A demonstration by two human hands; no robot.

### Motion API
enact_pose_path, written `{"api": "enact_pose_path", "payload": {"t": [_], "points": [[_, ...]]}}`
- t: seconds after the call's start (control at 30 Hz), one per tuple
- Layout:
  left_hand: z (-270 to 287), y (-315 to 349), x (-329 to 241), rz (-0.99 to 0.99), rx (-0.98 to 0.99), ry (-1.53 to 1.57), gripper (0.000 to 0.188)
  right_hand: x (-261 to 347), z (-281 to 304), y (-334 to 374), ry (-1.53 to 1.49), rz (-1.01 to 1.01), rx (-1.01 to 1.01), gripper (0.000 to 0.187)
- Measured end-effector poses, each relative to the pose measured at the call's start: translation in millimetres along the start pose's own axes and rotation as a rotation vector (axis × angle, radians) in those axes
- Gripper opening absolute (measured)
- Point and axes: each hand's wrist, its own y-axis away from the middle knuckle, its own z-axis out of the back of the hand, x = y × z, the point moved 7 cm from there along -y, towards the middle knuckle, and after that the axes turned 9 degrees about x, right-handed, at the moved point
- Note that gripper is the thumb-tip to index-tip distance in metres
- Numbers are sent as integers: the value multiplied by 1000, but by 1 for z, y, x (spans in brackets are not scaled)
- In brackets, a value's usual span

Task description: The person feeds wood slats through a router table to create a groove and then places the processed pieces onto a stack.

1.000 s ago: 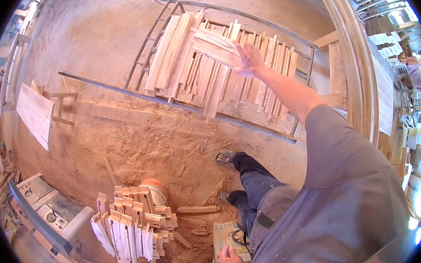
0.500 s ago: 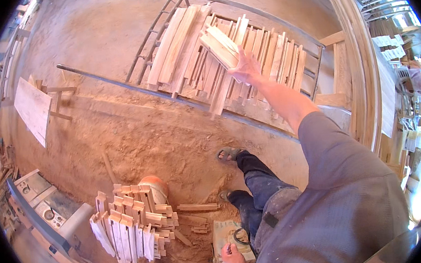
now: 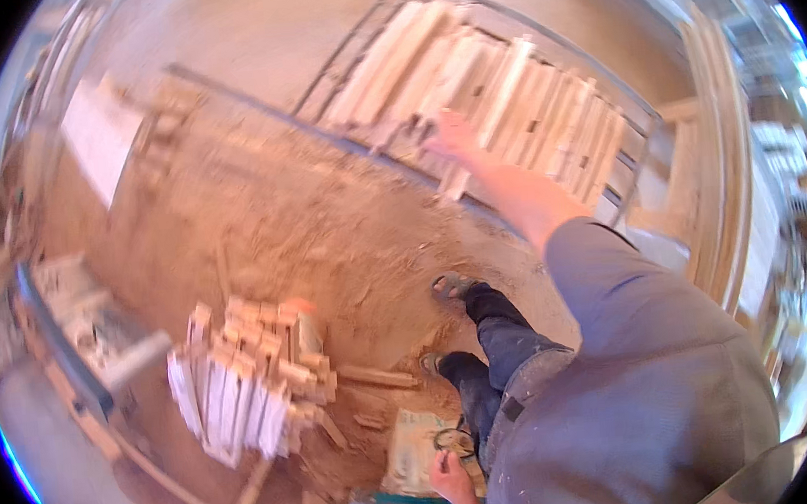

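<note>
My right hand (image 3: 454,136) reaches out over the near edge of a rack laid with several pale wooden boards (image 3: 465,67). Motion blurs its fingers, but they look stretched out with nothing in them. Low in the view my left hand (image 3: 452,478) is curled, its fingers pressed together; what they hold, if anything, is too small to make out. Beside it lie a pale printed sack or box (image 3: 408,449) and a dark ring-shaped object (image 3: 453,440).
A stack of short wooden pieces (image 3: 247,373) stands on the sawdust-covered floor (image 3: 259,225). At left are a machine with a dark rail (image 3: 62,340) and a pale panel (image 3: 100,134). Long planks (image 3: 720,161) line the right. The rack's metal frame (image 3: 240,96) extends left.
My right hand has come away from the board it was touching, which now lies among the others. The view has shifted and blurred. My left hand stays curled low down.
</note>
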Motion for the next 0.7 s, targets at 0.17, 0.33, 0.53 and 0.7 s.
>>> {"api": "enact_pose_path", "payload": {"t": [0.17,0.33,0.53,0.7], "points": [[12,22,-18,-71,-142,-15,27,13,-56,71,16,58,167,44],[45,45,14,-52,-291,207,26,103,-159,134,102,372,268,51],[4,119,79,182,-519,407,25,363,-237,294,31,978,522,53],[-59,171,146,361,-593,605,24,472,-298,387,596,1188,437,71]]}}
